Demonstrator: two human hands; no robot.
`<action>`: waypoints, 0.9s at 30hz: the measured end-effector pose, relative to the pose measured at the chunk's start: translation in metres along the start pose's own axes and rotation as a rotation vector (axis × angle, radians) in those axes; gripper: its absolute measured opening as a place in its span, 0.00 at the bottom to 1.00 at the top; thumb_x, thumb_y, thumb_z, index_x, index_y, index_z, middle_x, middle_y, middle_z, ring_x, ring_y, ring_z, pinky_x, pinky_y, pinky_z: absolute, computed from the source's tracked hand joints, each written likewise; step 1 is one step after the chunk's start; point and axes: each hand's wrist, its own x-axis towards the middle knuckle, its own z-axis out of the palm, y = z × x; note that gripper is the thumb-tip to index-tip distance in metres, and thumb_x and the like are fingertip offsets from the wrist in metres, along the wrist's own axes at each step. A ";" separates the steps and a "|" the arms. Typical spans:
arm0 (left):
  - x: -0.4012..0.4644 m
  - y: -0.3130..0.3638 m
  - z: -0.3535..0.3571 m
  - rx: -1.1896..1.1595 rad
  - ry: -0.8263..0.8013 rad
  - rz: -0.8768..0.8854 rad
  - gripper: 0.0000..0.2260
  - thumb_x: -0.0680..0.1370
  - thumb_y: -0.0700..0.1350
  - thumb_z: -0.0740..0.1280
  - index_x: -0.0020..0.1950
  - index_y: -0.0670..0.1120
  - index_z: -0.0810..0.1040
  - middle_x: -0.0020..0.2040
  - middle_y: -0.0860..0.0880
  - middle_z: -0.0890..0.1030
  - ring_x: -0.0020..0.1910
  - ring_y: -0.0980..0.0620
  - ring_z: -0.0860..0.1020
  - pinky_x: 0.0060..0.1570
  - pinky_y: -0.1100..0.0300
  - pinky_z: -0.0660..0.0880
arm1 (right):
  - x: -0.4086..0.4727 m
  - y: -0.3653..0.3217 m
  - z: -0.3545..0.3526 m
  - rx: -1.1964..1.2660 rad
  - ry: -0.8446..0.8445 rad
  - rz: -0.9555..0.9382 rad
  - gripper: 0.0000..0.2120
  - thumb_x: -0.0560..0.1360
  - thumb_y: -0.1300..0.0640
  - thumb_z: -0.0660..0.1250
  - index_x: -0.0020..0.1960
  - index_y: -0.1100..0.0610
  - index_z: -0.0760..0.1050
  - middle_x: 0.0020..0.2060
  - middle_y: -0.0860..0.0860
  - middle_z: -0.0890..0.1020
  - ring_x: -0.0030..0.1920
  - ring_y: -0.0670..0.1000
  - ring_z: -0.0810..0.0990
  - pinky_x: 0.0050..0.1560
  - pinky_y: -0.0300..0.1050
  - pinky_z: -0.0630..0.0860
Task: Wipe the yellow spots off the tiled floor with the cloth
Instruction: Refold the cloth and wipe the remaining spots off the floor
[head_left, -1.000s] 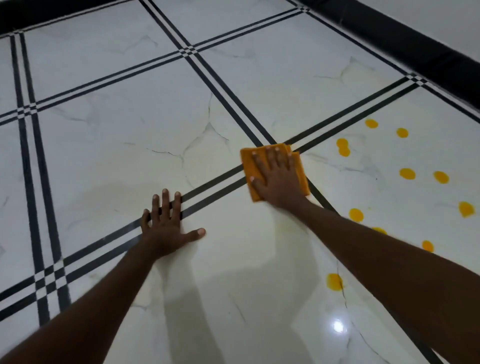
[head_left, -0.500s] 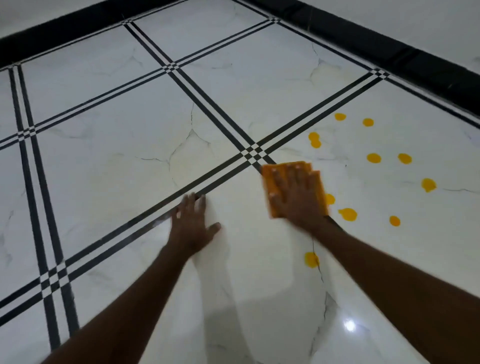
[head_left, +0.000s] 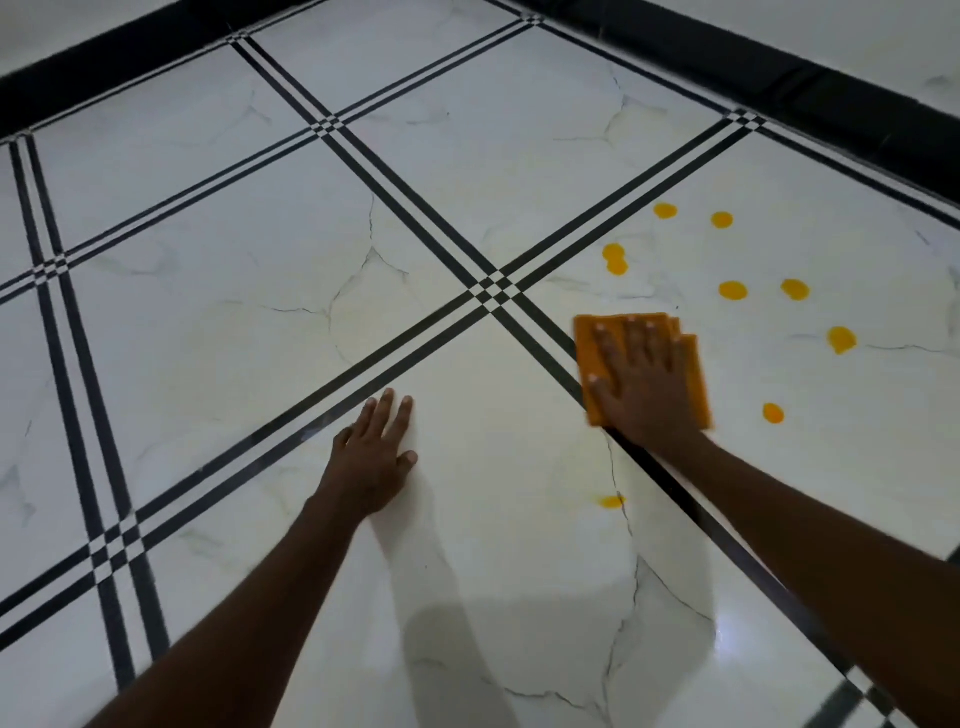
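Eight or so yellow spots (head_left: 732, 290) sit on the tiled floor (head_left: 208, 338), most of them past the cloth and to its right, on the white tile by the dark wall strip (head_left: 779, 88). One smeared spot (head_left: 611, 501) lies nearer, close to a thin crack. The orange cloth (head_left: 592, 353) is folded flat, so it makes a thick pad that soaks up more. It lies just right of the black lines (head_left: 441, 249) where four tiles meet. The right hand (head_left: 644, 384) lies on top of it with fingers straight and a bit spread, pushing down so the whole cloth rubs the floor. The left hand (head_left: 374, 457) is flat on the bare tile, fingers close together, thumb out. I think it holds the person up while they lean far forward
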 end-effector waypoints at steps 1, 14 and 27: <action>0.001 0.004 -0.001 0.001 -0.014 -0.019 0.33 0.83 0.55 0.57 0.82 0.53 0.40 0.82 0.49 0.39 0.81 0.48 0.41 0.76 0.45 0.51 | -0.016 0.011 -0.004 0.023 0.010 0.012 0.36 0.79 0.37 0.46 0.84 0.50 0.53 0.81 0.62 0.59 0.81 0.67 0.55 0.78 0.72 0.49; -0.006 0.051 0.025 -0.067 0.141 -0.069 0.39 0.75 0.64 0.45 0.82 0.44 0.45 0.82 0.42 0.44 0.81 0.45 0.44 0.76 0.47 0.50 | -0.066 0.011 0.000 0.020 0.027 0.108 0.35 0.80 0.38 0.50 0.84 0.50 0.51 0.82 0.61 0.56 0.82 0.66 0.53 0.80 0.68 0.44; -0.003 0.069 0.011 0.027 -0.015 -0.144 0.38 0.82 0.60 0.54 0.81 0.42 0.38 0.81 0.40 0.38 0.81 0.42 0.39 0.77 0.45 0.48 | -0.016 -0.054 -0.048 0.034 -0.136 -0.087 0.28 0.79 0.48 0.62 0.76 0.60 0.66 0.68 0.62 0.74 0.68 0.64 0.72 0.69 0.60 0.68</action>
